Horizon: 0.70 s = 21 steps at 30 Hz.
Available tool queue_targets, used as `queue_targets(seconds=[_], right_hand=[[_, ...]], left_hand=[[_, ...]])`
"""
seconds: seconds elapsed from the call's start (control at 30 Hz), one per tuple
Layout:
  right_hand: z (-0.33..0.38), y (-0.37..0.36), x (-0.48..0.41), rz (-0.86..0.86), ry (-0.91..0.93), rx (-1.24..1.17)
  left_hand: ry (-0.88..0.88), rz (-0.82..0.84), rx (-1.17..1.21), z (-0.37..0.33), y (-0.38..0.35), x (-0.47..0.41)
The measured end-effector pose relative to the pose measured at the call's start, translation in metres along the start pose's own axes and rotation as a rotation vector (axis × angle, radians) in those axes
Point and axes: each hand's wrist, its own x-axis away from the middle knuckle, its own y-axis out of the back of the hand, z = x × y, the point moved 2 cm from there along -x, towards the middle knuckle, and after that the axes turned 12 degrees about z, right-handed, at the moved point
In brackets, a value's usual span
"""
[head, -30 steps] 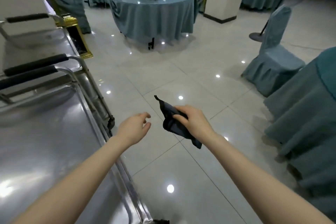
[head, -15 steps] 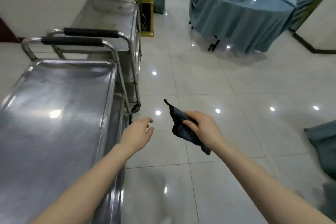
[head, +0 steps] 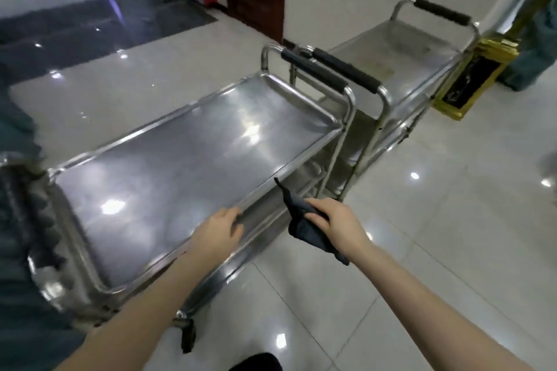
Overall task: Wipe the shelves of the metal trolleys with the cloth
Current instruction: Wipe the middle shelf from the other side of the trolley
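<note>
The right hand (head: 334,220) held the cloth (head: 304,229) bunched, thumb and fingers pinched round its middle, one corner poking up past the knuckles and another hanging below the wrist. The cloth was off the metal, just beside the edge of the trolley's (head: 337,117) top shelf (head: 180,166). Left of that grip, the left hand (head: 218,230) lay with fingers bent over the shelf rim (likely steadying the wheeled trolley). No wiping had begun, by my reading. To do it well, the cloth wanted spreading flat under the palm, then long overlapping strokes from the handle end toward the body, rim and corners included, the left hand bracing. A second trolley (head: 401,63) stood beyond both hands.
</note>
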Motion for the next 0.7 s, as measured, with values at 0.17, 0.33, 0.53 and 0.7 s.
queue_targets(seconds=[0.17, 0.33, 0.53, 0.7], right_hand=[[0.005, -0.022, -0.047, 0.146, 0.151, -0.009], [0.003, -0.061, -0.087, 0.286, 0.242, 0.043], [-0.006, -0.114, -0.116, 0.509, 0.295, 0.121], [-0.030, -0.161, -0.143, 0.552, 0.284, 0.166]], left_hand=[[0.212, -0.111, 0.057, 0.035, -0.012, 0.034], [0.347, -0.182, 0.106, 0.069, -0.038, 0.043], [0.543, -0.202, 0.239, 0.086, -0.088, 0.069], [0.668, -0.233, 0.314, 0.103, -0.136, 0.083]])
